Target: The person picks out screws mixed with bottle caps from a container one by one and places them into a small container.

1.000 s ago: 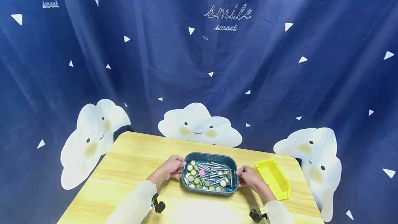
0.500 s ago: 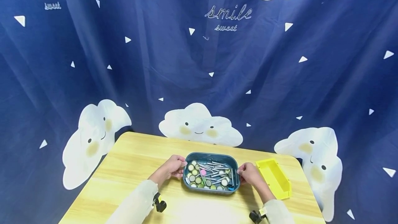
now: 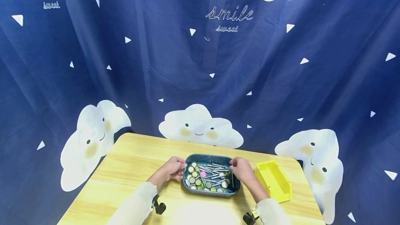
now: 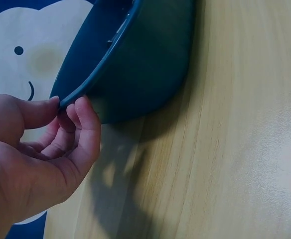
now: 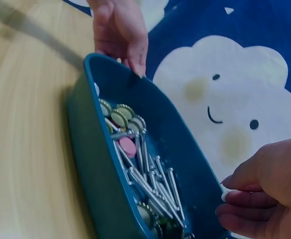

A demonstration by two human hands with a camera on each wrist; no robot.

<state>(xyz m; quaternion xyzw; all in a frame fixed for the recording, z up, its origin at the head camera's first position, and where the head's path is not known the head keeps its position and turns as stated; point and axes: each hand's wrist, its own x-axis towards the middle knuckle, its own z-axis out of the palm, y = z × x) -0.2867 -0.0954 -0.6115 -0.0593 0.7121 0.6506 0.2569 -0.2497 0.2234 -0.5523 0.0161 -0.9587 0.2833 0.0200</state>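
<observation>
My left hand (image 3: 173, 168) pinches the left end of a dark blue-green tub (image 4: 150, 64), thumb over the rim and fingers below it in the left wrist view. Inside the tub lie silver bolts (image 5: 158, 186) in a loose heap, several bottle caps (image 5: 119, 118) and a pink disc (image 5: 127, 147). At the far right corner of the tub is my right hand (image 3: 243, 170), its fingertips overlapping the rim in the head view. In the right wrist view its fingers are loosely bent close beside the rim, with nothing seen between them.
A yellow open bin (image 3: 275, 180) stands to the right of the tub, close to the right forearm. The wooden table (image 3: 131, 155) backs onto a dark blue curtain (image 3: 187, 61) printed with clouds.
My right hand has left the tub's right end and shifted left and toward the far corner, over the rim. The left hand and tub stay put.
</observation>
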